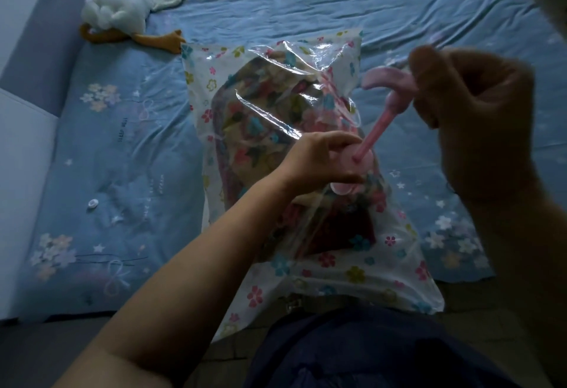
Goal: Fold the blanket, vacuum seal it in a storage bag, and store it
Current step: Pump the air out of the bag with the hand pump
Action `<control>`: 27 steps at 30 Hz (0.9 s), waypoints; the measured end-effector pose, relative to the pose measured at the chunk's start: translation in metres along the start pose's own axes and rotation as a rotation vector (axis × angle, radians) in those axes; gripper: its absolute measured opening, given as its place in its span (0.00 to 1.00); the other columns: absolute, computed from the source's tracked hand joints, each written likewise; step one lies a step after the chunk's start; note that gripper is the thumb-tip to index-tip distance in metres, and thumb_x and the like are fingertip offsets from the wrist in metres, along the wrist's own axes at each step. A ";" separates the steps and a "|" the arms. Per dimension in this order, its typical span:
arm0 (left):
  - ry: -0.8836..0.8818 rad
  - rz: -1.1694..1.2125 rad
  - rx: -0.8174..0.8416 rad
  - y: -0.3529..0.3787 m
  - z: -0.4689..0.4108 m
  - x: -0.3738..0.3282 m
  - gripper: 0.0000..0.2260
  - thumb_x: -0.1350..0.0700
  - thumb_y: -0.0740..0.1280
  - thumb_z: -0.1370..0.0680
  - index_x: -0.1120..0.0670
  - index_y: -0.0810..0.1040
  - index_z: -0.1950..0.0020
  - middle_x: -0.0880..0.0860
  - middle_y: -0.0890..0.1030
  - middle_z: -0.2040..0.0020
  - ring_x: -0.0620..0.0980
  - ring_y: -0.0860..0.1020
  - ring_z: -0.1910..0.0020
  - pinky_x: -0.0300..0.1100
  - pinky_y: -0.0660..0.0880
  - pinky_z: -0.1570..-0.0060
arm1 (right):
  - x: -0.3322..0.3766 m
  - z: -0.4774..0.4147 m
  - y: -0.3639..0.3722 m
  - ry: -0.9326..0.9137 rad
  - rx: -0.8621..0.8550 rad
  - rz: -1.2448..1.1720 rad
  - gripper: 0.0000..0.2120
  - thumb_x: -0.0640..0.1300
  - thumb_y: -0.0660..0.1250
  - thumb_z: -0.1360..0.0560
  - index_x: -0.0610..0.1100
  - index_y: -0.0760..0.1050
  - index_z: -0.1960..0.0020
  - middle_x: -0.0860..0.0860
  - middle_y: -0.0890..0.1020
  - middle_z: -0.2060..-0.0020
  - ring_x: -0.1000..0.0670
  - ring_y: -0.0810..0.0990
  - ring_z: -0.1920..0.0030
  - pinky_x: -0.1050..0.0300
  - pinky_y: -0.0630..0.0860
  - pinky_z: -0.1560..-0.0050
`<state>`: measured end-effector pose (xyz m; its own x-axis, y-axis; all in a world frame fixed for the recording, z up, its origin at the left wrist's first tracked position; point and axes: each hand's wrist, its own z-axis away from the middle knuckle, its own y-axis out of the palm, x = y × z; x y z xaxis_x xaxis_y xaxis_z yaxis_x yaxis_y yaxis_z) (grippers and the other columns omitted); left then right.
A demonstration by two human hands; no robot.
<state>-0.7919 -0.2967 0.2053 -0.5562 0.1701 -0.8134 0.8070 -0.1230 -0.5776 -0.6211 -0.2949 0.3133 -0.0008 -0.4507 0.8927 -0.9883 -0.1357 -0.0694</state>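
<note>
Bed (276, 3) had a wrinkled blue flowered sheet. Flower-print storage bag (337, 268) lay on it, beneath the left hand (319, 160) and right hand (469, 117). White plush goose (119, 3) lay far beyond the left hand. Small white round cap (92, 202) sat well left of it.

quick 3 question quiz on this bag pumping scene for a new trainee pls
1. Multiple choice: what does the right hand grip?
A) the handle of the pink pump
B) a pair of scissors
C) a zip slider

2. True or false: the blanket lies inside the storage bag.

3. Fill the blank: the left hand holds the pink pump at its ____ end, down at the storage bag.

Key: 1 A; 2 true; 3 lower
</note>
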 end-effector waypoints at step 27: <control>-0.070 0.188 -0.051 0.011 0.011 0.007 0.25 0.62 0.82 0.37 0.61 0.81 0.41 0.48 0.83 0.49 0.28 0.78 0.55 0.25 0.71 0.51 | -0.004 -0.006 -0.001 0.124 0.150 -0.057 0.20 0.48 0.67 0.25 0.39 0.73 0.71 0.54 0.70 0.79 0.55 0.63 0.75 0.64 0.60 0.73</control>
<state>-0.7885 -0.3075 0.1924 -0.4061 0.0805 -0.9103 0.9058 -0.0960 -0.4126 -0.6211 -0.2877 0.3128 0.0264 -0.3274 0.9445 -0.9536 -0.2919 -0.0745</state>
